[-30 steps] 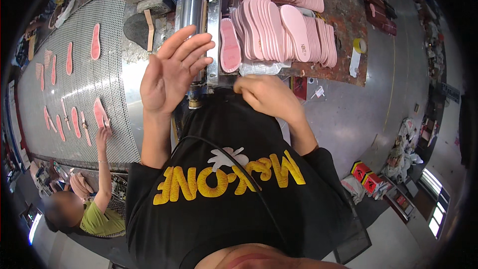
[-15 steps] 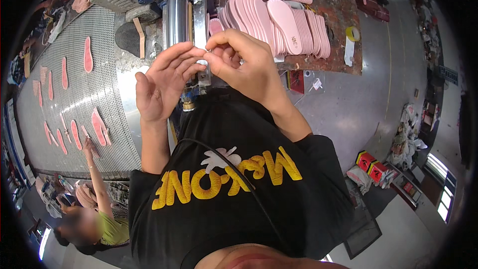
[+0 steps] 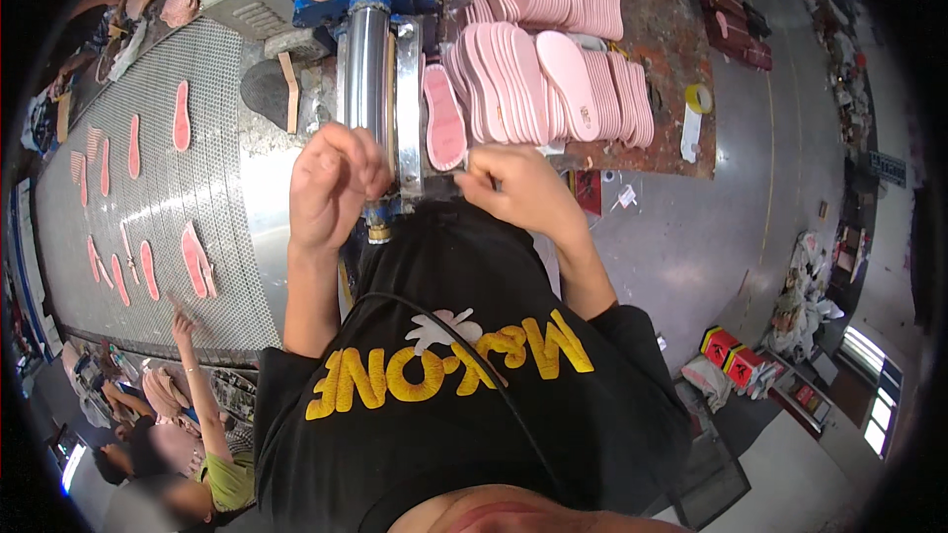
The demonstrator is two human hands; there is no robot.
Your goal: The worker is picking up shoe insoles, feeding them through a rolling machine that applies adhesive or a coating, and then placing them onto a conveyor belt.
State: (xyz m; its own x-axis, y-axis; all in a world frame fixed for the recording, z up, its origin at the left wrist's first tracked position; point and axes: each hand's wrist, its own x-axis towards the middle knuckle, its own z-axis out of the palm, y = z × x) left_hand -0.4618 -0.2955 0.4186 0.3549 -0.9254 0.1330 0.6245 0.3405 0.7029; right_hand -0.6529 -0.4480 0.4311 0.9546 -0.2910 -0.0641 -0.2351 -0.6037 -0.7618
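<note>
A single pink insole (image 3: pixel 445 123) with a darker pink face lies lengthwise beside the metal roller (image 3: pixel 369 69) of a blue machine. At its near end is my right hand (image 3: pixel 518 188), fingers drawn together in a pinch. The fingertips are close to the insole's edge; whether they grip it or something small, I cannot make out. My left hand (image 3: pixel 334 188) is raised in front of the roller, its fingers curled and blurred by motion. I see no object in it.
Stacked pink insoles (image 3: pixel 509 84) stand on the worn bench (image 3: pixel 671 49), near a yellow tape roll (image 3: pixel 698 99). Left of me, a mesh conveyor (image 3: pixel 237 266) carries several spaced insoles. A dark mesh-covered piece (image 3: pixel 265 89) lies beside it. A co-worker's hand (image 3: pixel 182 328) reaches over the belt.
My hands, nearly touching before, have moved apart. The left went from open fingers to curled ones; the right shifted right and nearer me, uncovering the insole beside the roller.
</note>
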